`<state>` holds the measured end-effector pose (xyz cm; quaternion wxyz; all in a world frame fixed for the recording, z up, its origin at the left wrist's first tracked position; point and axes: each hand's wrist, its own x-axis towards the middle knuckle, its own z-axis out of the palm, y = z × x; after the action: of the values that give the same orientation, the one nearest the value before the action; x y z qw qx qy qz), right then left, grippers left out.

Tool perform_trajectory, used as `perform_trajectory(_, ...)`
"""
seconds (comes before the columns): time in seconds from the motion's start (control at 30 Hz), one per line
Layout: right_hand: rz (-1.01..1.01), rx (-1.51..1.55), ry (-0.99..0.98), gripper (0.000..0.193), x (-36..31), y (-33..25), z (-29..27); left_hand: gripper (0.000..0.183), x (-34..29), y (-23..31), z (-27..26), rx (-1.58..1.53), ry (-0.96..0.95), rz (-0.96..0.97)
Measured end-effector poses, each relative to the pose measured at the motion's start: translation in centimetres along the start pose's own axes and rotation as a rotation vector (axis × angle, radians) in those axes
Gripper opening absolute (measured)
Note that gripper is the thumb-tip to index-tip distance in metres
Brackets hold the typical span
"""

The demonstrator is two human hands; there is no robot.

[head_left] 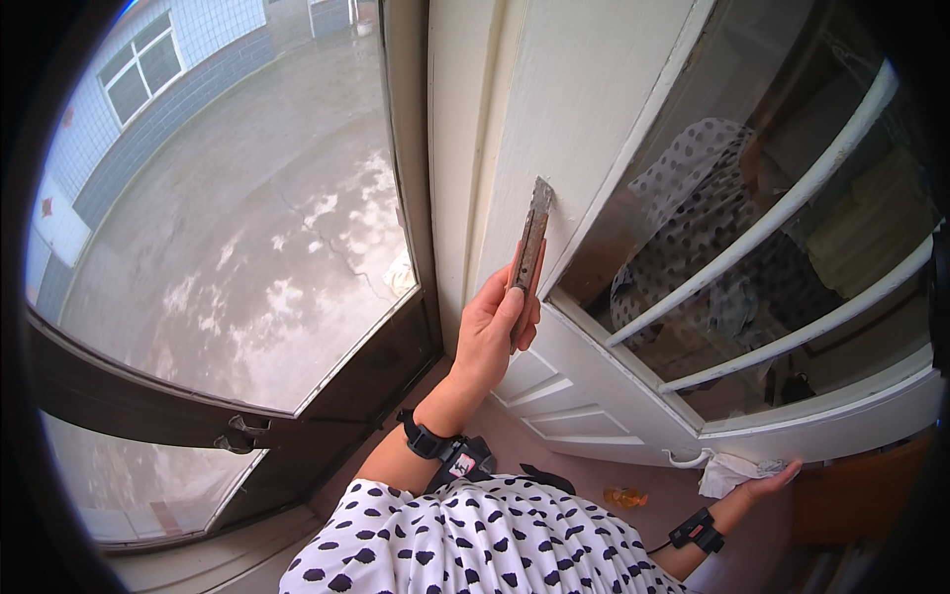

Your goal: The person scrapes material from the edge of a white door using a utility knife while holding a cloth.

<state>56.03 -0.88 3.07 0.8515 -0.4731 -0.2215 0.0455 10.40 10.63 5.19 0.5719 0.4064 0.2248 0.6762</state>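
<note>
My left hand (487,332) is closed around a worn utility knife (532,238) with its blade out. The blade tip lies at a small rough patch on the white painted wooden panel (584,89); I cannot tell how firmly it presses. Low on the right, my right hand (767,483) is beside the edge of the white door (594,396), with a crumpled white cloth (727,473) in its grip. Some of its fingers are hidden by the cloth, while others stretch out past it. A curved white door handle (688,457) sits right beside the cloth.
To the left stands a dark-framed glass door (297,445) with a latch (240,434), showing a paved yard outside. White bars (772,218) cross the reflecting glass on the right. An orange and yellow item (625,497) lies on the floor below.
</note>
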Motion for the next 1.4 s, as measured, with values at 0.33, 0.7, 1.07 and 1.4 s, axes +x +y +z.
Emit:
perform_trajectory(0.33,0.013,-0.006,0.017,0.066,-0.2,0.3,0.9,0.052,2.0,-0.7,-0.3,-0.039,-0.027,0.034)
perform_trajectory(0.7,-0.003,-0.010,0.031,0.066,-0.4,0.7,1.3,0.057,2.6,-1.9,-1.4,-0.079,-0.035,0.039)
perform_trajectory(1.07,-0.033,-0.031,0.017,0.064,0.6,1.2,0.7,0.056,2.7,-1.4,-1.9,-0.128,-0.059,0.027)
perform_trajectory(1.4,-0.047,-0.005,0.032,0.065,0.0,0.5,1.2,0.044,5.0,0.7,0.1,-0.112,-0.078,0.116)
